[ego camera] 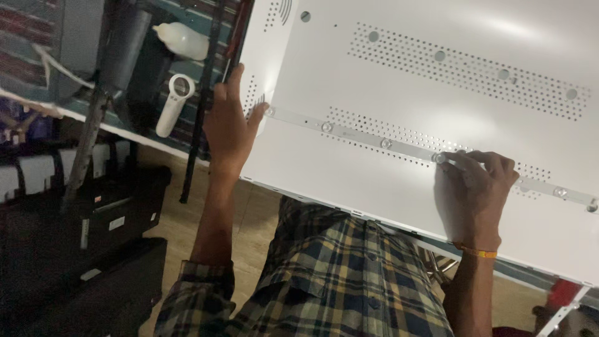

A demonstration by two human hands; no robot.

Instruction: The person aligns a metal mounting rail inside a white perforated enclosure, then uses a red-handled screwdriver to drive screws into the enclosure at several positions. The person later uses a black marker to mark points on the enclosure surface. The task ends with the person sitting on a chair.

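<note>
Your left hand [229, 128] lies open, fingers spread, bracing the white panel [399, 193] at its edge, thumb touching the end of the LED strip [374, 138]. Your right hand [475, 190] pinches the strip farther along, fingertips closed beside a small round lens [440, 158]. Keep the strip flat between both hands and press evenly, judging by the perforated rows just beyond it. Past your left hand hangs a white bottle [183, 39].

A large white perforated panel [437, 93] carries a narrow light strip [387, 143] with round lenses lying diagonally across it.
</note>
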